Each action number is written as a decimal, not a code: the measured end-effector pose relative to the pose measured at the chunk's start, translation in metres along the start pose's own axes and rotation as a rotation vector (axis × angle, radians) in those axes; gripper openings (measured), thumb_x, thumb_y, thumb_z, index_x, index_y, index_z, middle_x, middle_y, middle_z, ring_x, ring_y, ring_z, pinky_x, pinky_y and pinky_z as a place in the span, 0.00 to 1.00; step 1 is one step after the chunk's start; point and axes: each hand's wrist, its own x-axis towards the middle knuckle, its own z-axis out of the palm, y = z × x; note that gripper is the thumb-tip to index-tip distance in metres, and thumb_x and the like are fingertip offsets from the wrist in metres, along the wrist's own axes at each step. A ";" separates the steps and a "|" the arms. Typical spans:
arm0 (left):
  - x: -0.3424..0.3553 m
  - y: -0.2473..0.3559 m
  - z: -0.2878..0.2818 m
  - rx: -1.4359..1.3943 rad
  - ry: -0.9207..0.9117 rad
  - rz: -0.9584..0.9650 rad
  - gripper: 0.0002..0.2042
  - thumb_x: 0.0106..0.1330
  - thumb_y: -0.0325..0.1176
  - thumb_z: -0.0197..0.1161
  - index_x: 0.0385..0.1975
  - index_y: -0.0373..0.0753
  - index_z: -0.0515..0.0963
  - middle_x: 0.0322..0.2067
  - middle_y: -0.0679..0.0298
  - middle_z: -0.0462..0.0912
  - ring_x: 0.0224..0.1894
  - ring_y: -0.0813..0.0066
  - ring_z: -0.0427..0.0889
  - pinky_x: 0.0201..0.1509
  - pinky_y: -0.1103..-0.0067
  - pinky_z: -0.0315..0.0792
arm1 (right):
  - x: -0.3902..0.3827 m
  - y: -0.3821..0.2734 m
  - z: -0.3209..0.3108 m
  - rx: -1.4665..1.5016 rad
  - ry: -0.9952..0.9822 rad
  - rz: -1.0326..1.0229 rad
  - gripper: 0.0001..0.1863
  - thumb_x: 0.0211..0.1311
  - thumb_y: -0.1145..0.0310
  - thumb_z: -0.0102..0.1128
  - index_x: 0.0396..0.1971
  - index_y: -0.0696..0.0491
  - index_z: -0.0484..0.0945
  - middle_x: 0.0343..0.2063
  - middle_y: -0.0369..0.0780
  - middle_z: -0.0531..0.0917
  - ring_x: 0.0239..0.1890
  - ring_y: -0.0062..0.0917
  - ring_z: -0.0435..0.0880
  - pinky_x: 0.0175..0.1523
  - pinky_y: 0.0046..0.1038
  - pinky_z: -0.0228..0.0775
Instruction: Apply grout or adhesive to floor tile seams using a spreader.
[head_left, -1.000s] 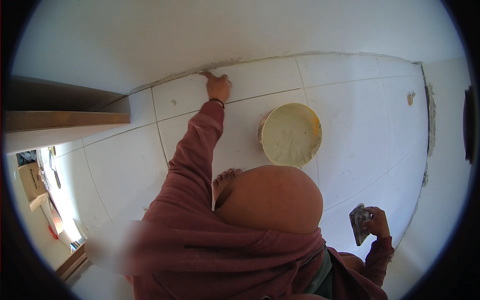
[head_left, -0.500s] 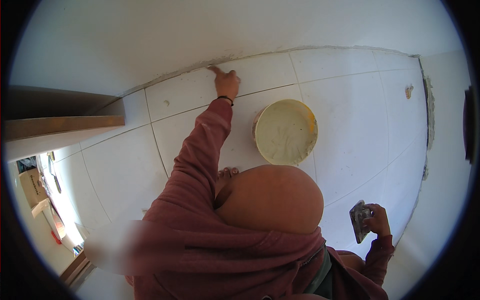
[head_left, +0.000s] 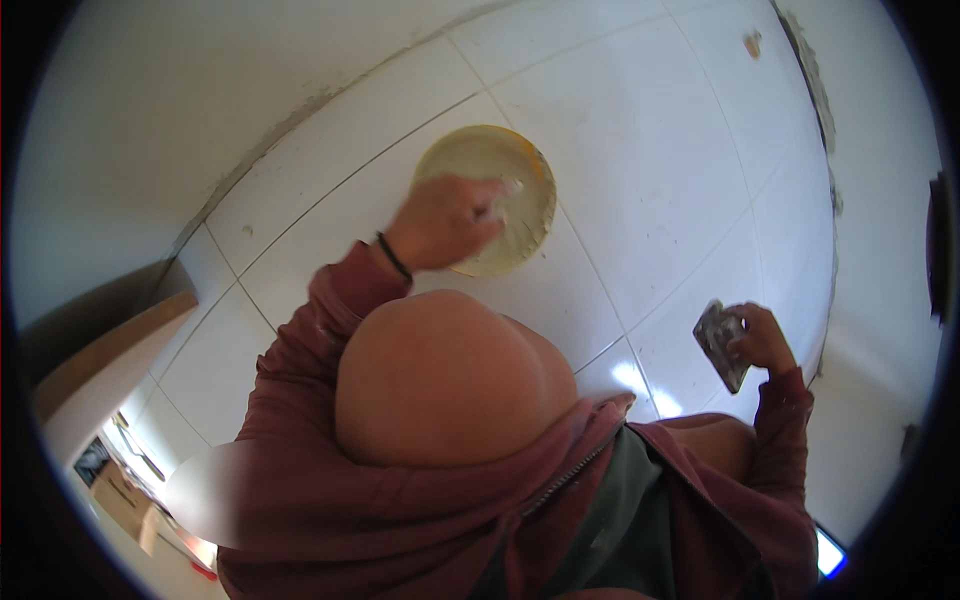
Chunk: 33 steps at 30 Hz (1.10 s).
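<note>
My left hand, with a black band at the wrist, reaches over a round bucket of pale, creamy paste. Its index finger and thumb are apart, somewhat blurred by motion, with white paste on the tips. No tool shows in it. The bucket stands on the tiled floor in front of my bent knee, its rim stained yellow on one side. Out to the right, my right hand grips a small flat trowel by its edge, held above the tiles. Dried pale smears coat its dark plate.
A rough grey-filled seam runs where the wall meets the white tiles. Another rough joint lines the right wall. A brown-edged shelf juts in at left. A small scrap lies on the far tiles.
My left hand has come back from the wall seam to over the bucket. The view has turned and shifted, so the bucket sits further left. My right hand still holds the trowel.
</note>
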 end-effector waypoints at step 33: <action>-0.060 -0.168 -0.049 -0.002 1.142 -0.790 0.33 0.53 0.34 0.48 0.56 0.20 0.47 0.25 0.46 0.77 0.33 0.48 0.76 0.41 0.67 0.69 | 0.006 -0.007 -0.004 -0.039 0.022 -0.023 0.28 0.23 0.78 0.59 0.37 0.60 0.75 0.34 0.46 0.78 0.35 0.34 0.78 0.40 0.28 0.71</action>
